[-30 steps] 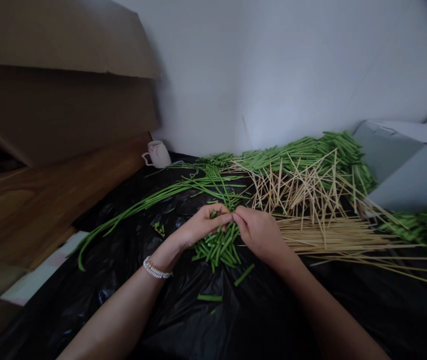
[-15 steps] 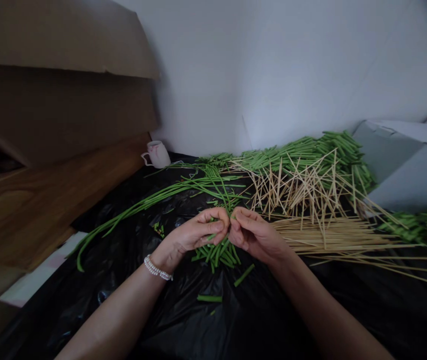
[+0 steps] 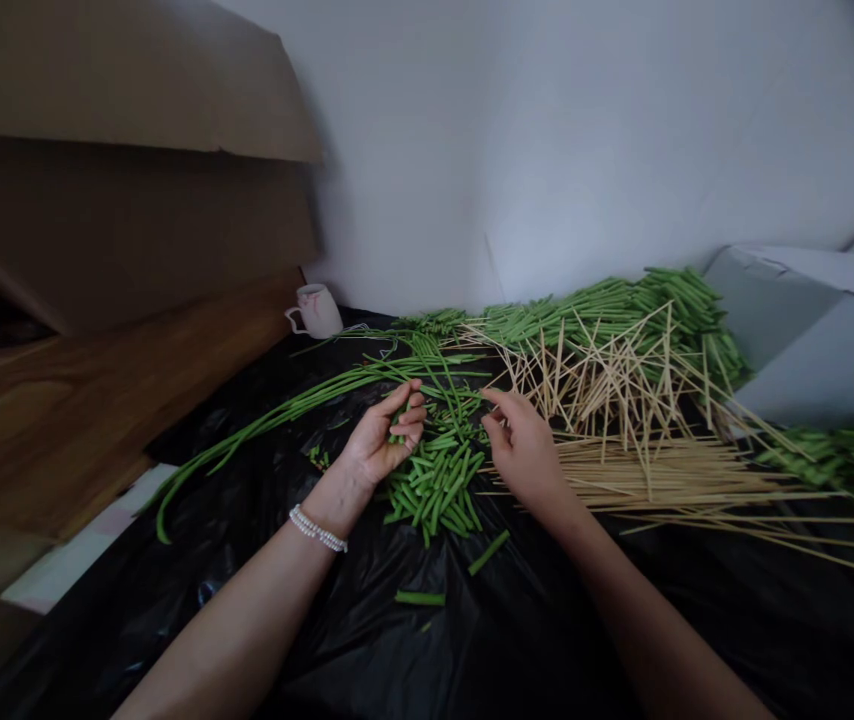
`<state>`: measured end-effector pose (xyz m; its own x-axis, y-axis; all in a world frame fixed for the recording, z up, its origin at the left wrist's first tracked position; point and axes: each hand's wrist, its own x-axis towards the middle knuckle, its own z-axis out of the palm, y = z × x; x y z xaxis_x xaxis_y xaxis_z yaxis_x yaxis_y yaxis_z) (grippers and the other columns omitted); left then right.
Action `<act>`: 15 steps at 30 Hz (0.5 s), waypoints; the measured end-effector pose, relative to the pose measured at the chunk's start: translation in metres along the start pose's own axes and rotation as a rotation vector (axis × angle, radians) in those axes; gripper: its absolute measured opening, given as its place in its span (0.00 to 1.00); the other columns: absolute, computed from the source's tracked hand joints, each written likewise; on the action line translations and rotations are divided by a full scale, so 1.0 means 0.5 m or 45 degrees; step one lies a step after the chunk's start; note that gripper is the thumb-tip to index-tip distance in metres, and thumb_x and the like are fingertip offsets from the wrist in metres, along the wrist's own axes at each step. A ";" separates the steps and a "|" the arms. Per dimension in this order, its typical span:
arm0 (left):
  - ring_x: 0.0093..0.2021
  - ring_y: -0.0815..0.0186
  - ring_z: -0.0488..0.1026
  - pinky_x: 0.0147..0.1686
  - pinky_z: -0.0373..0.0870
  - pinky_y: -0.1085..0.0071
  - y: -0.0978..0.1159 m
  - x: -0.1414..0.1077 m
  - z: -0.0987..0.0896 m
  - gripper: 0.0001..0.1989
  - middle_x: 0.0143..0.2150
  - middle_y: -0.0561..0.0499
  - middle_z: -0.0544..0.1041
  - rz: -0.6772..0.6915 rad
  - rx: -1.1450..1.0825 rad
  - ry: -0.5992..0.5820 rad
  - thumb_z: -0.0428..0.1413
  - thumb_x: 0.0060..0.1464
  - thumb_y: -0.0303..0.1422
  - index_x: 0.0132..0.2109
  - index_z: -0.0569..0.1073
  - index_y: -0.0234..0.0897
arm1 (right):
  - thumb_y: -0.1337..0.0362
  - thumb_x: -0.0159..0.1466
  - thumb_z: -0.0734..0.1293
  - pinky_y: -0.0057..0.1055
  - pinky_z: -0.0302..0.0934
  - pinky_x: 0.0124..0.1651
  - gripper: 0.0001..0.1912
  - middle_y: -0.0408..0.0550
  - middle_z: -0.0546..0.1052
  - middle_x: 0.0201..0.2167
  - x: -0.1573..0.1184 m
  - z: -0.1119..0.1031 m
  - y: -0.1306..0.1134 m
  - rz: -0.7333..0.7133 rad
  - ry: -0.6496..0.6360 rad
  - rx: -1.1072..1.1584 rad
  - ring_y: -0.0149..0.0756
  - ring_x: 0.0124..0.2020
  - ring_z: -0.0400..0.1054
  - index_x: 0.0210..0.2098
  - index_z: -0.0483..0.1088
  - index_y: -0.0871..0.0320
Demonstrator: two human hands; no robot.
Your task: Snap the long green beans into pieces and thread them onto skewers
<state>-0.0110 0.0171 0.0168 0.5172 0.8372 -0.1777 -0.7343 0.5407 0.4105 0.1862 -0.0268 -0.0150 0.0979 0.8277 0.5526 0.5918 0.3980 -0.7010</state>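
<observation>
Cut pieces of green garlic scape (image 3: pixel 438 485) lie in a loose heap on the black plastic sheet (image 3: pixel 367 640). At the heap's left edge my left hand (image 3: pixel 388 432) is turned palm up, its fingers curled around a short piece of garlic scape, of which only a bit of green shows. My right hand (image 3: pixel 523 440) hovers to the right of the heap, back of the hand up. Its thumb and index finger are bent and apart, with nothing visible between them. Long uncut scapes (image 3: pixel 284 405) stretch from behind the heap towards the left.
Thin wooden skewers (image 3: pixel 667 470) lie to the right, with more in a tangle behind. Stacked scape lengths (image 3: pixel 592 315) line the wall. A white mug (image 3: pixel 318 312) stands at the back left, near a big cardboard box (image 3: pixel 134 210). A pale box (image 3: pixel 802 330) sits at right.
My hands were together over the heap and have moved apart. The left rolled palm up and shifted left; the right moved slightly right, its thumb and index finger parting.
</observation>
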 end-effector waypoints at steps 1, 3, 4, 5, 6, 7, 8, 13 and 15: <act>0.19 0.79 0.60 0.12 0.54 0.87 -0.002 0.000 0.000 0.10 0.27 0.54 0.64 -0.007 0.017 -0.003 0.44 0.66 0.25 0.41 0.70 0.31 | 0.68 0.64 0.60 0.42 0.64 0.49 0.16 0.57 0.75 0.45 -0.005 0.006 0.002 -0.084 -0.050 -0.091 0.43 0.44 0.70 0.50 0.72 0.58; 0.18 0.79 0.59 0.12 0.53 0.86 -0.006 0.000 0.001 0.10 0.27 0.54 0.64 -0.022 0.045 0.000 0.44 0.66 0.25 0.40 0.70 0.30 | 0.67 0.67 0.59 0.42 0.62 0.53 0.16 0.56 0.76 0.45 -0.015 0.019 0.004 -0.162 -0.189 -0.223 0.45 0.47 0.69 0.50 0.72 0.58; 0.17 0.79 0.58 0.11 0.53 0.86 -0.007 0.000 0.002 0.11 0.26 0.54 0.63 -0.027 0.057 0.005 0.44 0.66 0.26 0.39 0.70 0.30 | 0.66 0.68 0.59 0.42 0.62 0.53 0.15 0.56 0.76 0.44 -0.020 0.025 0.003 -0.163 -0.263 -0.288 0.45 0.49 0.68 0.50 0.73 0.57; 0.17 0.79 0.58 0.11 0.53 0.86 -0.009 0.000 0.003 0.11 0.26 0.54 0.63 -0.028 0.067 0.009 0.44 0.66 0.26 0.39 0.70 0.29 | 0.64 0.68 0.59 0.43 0.61 0.53 0.15 0.55 0.77 0.45 -0.026 0.031 0.003 -0.145 -0.331 -0.361 0.46 0.50 0.68 0.50 0.73 0.57; 0.17 0.79 0.57 0.11 0.52 0.86 -0.011 0.000 0.004 0.12 0.26 0.55 0.63 -0.026 0.077 0.011 0.44 0.66 0.26 0.38 0.70 0.29 | 0.62 0.69 0.60 0.44 0.61 0.52 0.15 0.55 0.77 0.46 -0.031 0.035 0.002 -0.122 -0.392 -0.433 0.47 0.51 0.67 0.51 0.73 0.56; 0.17 0.79 0.57 0.11 0.52 0.86 -0.012 0.000 0.005 0.12 0.26 0.55 0.63 -0.024 0.089 0.013 0.44 0.66 0.26 0.38 0.70 0.29 | 0.60 0.69 0.60 0.45 0.61 0.52 0.16 0.55 0.77 0.48 -0.035 0.039 0.001 -0.100 -0.443 -0.495 0.49 0.52 0.66 0.52 0.73 0.55; 0.16 0.80 0.57 0.11 0.52 0.86 -0.013 0.000 0.005 0.11 0.26 0.55 0.63 -0.023 0.100 0.014 0.45 0.66 0.26 0.38 0.70 0.29 | 0.59 0.69 0.60 0.46 0.60 0.52 0.17 0.56 0.76 0.49 -0.038 0.042 0.001 -0.084 -0.479 -0.534 0.50 0.53 0.66 0.53 0.72 0.55; 0.17 0.80 0.57 0.11 0.52 0.86 -0.012 0.001 0.003 0.09 0.25 0.55 0.63 -0.024 0.145 0.021 0.48 0.64 0.25 0.37 0.71 0.29 | 0.60 0.69 0.60 0.47 0.59 0.56 0.16 0.56 0.78 0.49 -0.031 0.043 0.006 -0.021 -0.442 -0.304 0.48 0.54 0.66 0.51 0.73 0.58; 0.17 0.80 0.57 0.11 0.52 0.86 -0.012 0.003 0.000 0.08 0.25 0.55 0.63 -0.017 0.165 0.019 0.49 0.63 0.24 0.37 0.71 0.29 | 0.60 0.66 0.63 0.44 0.61 0.55 0.16 0.56 0.77 0.50 -0.021 0.039 0.008 0.074 -0.320 -0.033 0.46 0.54 0.68 0.50 0.74 0.59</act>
<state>-0.0058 0.0152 0.0142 0.5196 0.8315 -0.1967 -0.6635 0.5377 0.5202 0.1719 -0.0260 -0.0322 -0.0681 0.9225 0.3800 0.6116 0.3395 -0.7146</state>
